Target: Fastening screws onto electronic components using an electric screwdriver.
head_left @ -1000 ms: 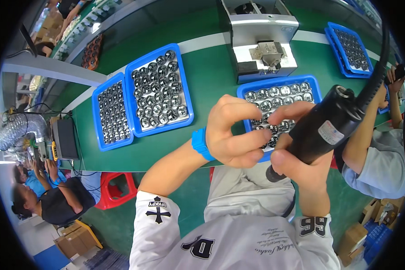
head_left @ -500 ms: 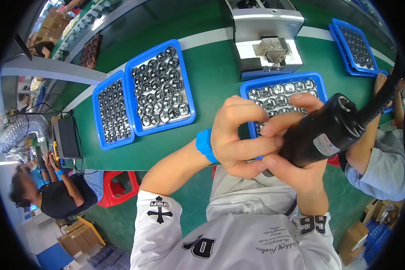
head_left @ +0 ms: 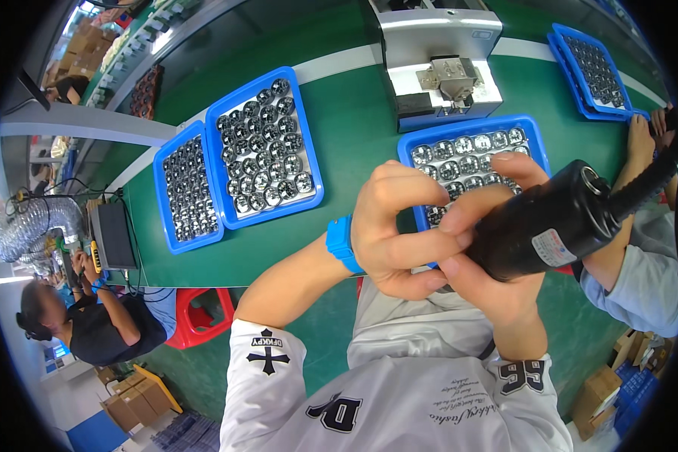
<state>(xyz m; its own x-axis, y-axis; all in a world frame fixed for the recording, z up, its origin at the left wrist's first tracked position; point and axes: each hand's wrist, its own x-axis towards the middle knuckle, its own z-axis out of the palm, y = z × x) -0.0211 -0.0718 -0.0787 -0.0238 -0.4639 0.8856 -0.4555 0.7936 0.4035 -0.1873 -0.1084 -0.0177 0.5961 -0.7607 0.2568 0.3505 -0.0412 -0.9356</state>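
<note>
A black electric screwdriver [head_left: 539, 226] with a thick cable is gripped by my right hand [head_left: 501, 290], its body slanting down to the left. The screwdriver's working tip is hidden behind my fingers. Close against it, my left hand [head_left: 399, 237] has curled fingers, with thumb and fingertips pinched together near the tip. A small dark bit of something shows between the hands, too covered to name. Just beyond them lies a blue tray [head_left: 539, 143] of round, shiny dark parts [head_left: 468, 163] in rows, partly hidden by my hands.
Two more blue trays [head_left: 318, 177] of similar parts lie on the green table [head_left: 346, 128] to the left. A grey metal machine [head_left: 437, 41] stands behind the near tray. Stacked blue trays [head_left: 625, 114] and a co-worker's arm [head_left: 610, 248] are at right. A red stool [head_left: 222, 320] stands at left.
The screwdriver's upper end has shifted slightly to the right and down. Both hands keep nearly the same grip and place.
</note>
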